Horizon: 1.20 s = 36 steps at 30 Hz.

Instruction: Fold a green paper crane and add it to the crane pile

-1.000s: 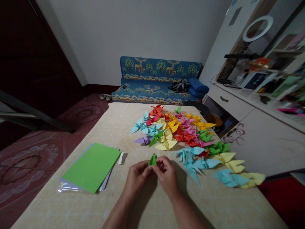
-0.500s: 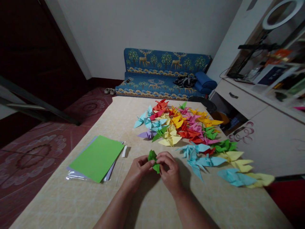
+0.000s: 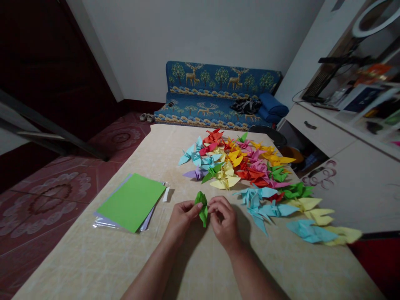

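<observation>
A small folded green paper (image 3: 201, 204), part of an origami figure, is upright between my hands above the table. My left hand (image 3: 184, 214) pinches it between thumb and fingers from the left. My right hand (image 3: 224, 218) is curled closed at its right edge, the fingertips pinched together against it; how much paper they grip is partly hidden. Beyond my hands lie many folded paper cranes in several colours, among them a yellow crane (image 3: 224, 179), a purple crane (image 3: 196, 173) and a light blue crane (image 3: 311, 230).
To the left, green paper sheets (image 3: 131, 202) lie on a clear plastic wrapper, with a small white strip (image 3: 166, 194) beside them. A patterned cloth covers the table (image 3: 93, 266). Behind it stands a blue sofa (image 3: 206, 106); a white cabinet (image 3: 353, 183) is at the right.
The green folded paper has turned and now stands more upright and narrower in my left fingers. My right fingertips have drawn slightly to its right edge. The view has shifted slightly.
</observation>
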Each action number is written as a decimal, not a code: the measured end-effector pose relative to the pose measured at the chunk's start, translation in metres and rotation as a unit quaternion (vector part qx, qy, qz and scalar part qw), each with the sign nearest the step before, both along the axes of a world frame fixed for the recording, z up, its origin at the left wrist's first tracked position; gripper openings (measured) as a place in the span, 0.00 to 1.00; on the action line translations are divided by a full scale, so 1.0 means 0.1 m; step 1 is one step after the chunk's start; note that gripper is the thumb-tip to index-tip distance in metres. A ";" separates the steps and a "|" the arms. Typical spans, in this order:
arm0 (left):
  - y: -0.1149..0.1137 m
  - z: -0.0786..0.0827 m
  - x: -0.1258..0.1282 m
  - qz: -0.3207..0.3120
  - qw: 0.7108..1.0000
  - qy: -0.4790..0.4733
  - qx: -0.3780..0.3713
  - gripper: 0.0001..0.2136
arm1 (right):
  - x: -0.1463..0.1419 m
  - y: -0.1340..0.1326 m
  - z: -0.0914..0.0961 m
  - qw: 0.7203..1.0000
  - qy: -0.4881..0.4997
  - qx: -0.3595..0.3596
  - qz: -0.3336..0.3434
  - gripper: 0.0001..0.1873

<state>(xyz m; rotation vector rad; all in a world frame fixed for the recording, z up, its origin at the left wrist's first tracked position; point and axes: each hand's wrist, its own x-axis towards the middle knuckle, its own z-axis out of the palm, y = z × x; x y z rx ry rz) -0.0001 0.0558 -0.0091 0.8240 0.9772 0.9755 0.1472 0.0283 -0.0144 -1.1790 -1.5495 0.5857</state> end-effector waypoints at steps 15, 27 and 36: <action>-0.01 -0.03 0.01 0.072 0.997 -0.022 0.002 0.24 | 0.04 0.05 -0.05 0.987 0.158 -0.039 0.001 0.10; -0.04 0.02 0.03 0.030 0.999 0.016 0.014 0.17 | 0.05 0.00 -0.04 0.947 0.263 -0.181 0.040 0.14; -0.05 -0.03 0.05 0.023 0.987 0.118 0.103 0.11 | 0.04 0.00 0.03 0.928 0.281 -0.243 0.038 0.14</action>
